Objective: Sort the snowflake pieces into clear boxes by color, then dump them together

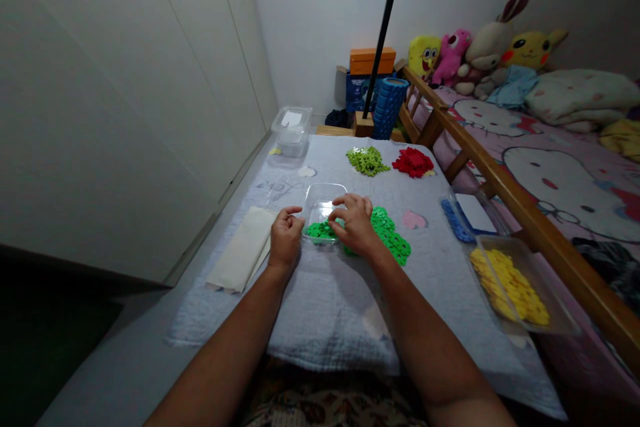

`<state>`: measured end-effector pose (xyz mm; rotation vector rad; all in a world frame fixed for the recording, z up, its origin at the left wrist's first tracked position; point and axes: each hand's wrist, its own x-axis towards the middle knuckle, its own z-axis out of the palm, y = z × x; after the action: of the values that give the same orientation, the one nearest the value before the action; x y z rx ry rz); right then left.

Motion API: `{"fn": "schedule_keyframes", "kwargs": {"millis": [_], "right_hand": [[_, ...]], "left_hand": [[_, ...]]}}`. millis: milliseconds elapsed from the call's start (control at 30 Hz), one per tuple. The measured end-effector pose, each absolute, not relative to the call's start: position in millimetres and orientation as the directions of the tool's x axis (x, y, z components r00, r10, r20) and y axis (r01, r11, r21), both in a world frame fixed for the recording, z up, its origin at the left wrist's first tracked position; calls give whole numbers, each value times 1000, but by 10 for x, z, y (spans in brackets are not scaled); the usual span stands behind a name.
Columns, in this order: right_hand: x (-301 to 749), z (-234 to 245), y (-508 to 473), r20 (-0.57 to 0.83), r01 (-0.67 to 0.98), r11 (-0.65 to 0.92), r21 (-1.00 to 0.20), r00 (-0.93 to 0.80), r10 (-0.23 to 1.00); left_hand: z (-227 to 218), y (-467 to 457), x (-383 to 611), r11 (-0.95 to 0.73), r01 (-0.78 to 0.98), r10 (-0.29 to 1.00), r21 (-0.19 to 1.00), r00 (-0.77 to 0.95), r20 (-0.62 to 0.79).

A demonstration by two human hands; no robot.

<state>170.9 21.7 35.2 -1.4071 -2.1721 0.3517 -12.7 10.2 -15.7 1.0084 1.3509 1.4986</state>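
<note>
A clear plastic box (325, 192) stands on the cloth-covered table, with bright green snowflake-shaped plastic discs (320, 231) in its near part. My left hand (286, 238) is at the box's left wall, fingers curled and thumb and forefinger against the rim. Over the box's right side reaches my right hand (354, 221), its thumb and fingertips drawn close together above the green discs. Whatever lies between those fingertips is too small to make out. A loose pile of green discs (393, 237) spreads on the cloth to the right, partly covered by my right hand and wrist.
Farther back lie a lime-green pile (369, 161) and a red pile (413, 162). Stacked clear boxes (291, 130) stand at the far left corner. Folded pale paper (243, 248) lies left. Boxes of blue pieces (456, 220) and yellow pieces (510, 285) sit beside the wooden bed rail (493, 180).
</note>
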Motion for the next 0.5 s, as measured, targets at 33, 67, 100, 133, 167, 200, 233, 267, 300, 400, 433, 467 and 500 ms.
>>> {"fn": "schedule_keyframes", "kwargs": {"millis": [33,67,100,133,167,200,233,267,300,400,433,467,500], "right_hand": [[1699,343,217,269,778,420,-467,-328,906],[1690,332,216,255,788,415,-455,-332,908],[1682,320,216,244,795,411,-446,-333,911],[1676,307,216,239,800,407,-440,-333,912],[1673,293,216,238,803,406,-437,-332,913],[1674,281,219,242,801,407,-438,-330,912],[1682,271,224,252,796,410,-445,-329,910],[1698,263,232,266,787,414,-456,-324,908],[1723,260,245,285,777,416,-472,-313,906],[1854,273,301,345,760,384,-525,-222,912],[1911,282,321,354,765,355,-538,-177,918],[1969,289,340,353,775,319,-545,-133,926],[2024,293,354,339,791,278,-545,-95,936]], "left_hand": [[-153,100,-124,-45,-75,951,996,-308,20],[-150,98,-122,-43,-73,951,996,-309,18],[-146,96,-120,-42,-72,951,996,-310,18],[-143,95,-118,-42,-72,950,997,-311,18],[-141,94,-118,-43,-71,950,997,-311,19],[-140,93,-119,-43,-70,950,997,-311,19],[-139,93,-119,-42,-68,950,997,-312,18],[-139,94,-121,-40,-64,949,997,-314,18],[-139,94,-122,-38,-60,949,997,-316,18],[-143,98,-124,-42,-52,946,998,-325,23],[-145,100,-125,-45,-51,945,998,-326,26],[-148,101,-126,-49,-52,945,997,-327,30],[-152,103,-127,-52,-52,945,997,-326,32]]}}
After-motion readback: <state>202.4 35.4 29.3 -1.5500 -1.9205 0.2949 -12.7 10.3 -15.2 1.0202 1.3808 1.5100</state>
